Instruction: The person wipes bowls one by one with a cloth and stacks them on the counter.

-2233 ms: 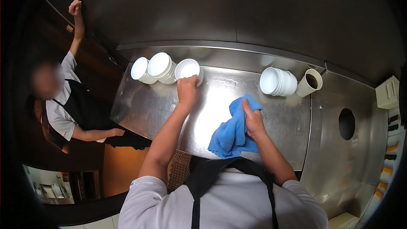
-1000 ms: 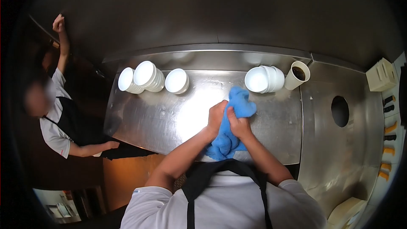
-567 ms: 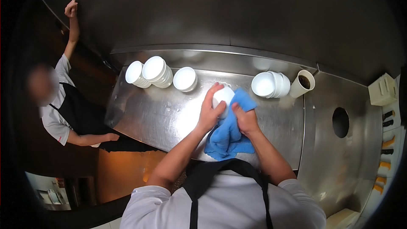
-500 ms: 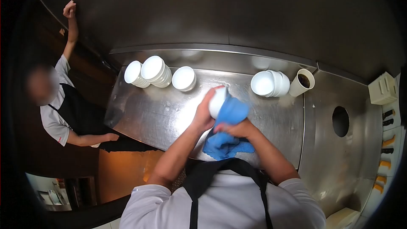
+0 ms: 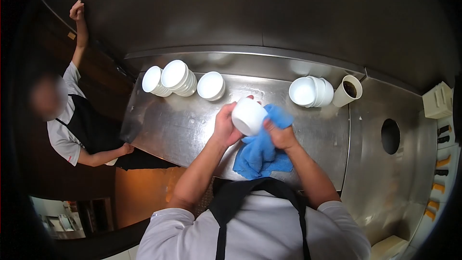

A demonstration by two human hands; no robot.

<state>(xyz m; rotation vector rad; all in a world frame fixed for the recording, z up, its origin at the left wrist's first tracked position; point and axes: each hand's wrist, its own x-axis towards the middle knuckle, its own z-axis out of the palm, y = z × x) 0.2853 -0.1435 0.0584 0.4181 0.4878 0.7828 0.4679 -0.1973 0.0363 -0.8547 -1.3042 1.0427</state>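
Observation:
My left hand (image 5: 227, 126) grips a white bowl (image 5: 249, 116), tilted with its outer side toward me, above the steel counter (image 5: 168, 127). A blue cloth (image 5: 260, 154) is bunched in my right hand (image 5: 281, 136), touching the bowl's right side and hanging toward the apron. Beyond my left hand are a single-looking white bowl or short stack (image 5: 211, 85), a taller bowl stack (image 5: 178, 78) and another stack (image 5: 155, 81) at the left. Nested white bowls (image 5: 310, 91) lie tipped to the right, beside a cup of dark liquid (image 5: 347, 91).
A co-worker (image 5: 84, 120) stands at the left, one arm raised to the wall. On the right, a steel surface has a round hole (image 5: 390, 136). A beige box (image 5: 437, 100) and several knives with yellow or black handles line the right edge.
My left hand has gone from the bowls at the back to the middle, now with a bowl in it. The bowl has turned against the cloth. The camera view has shifted slightly.

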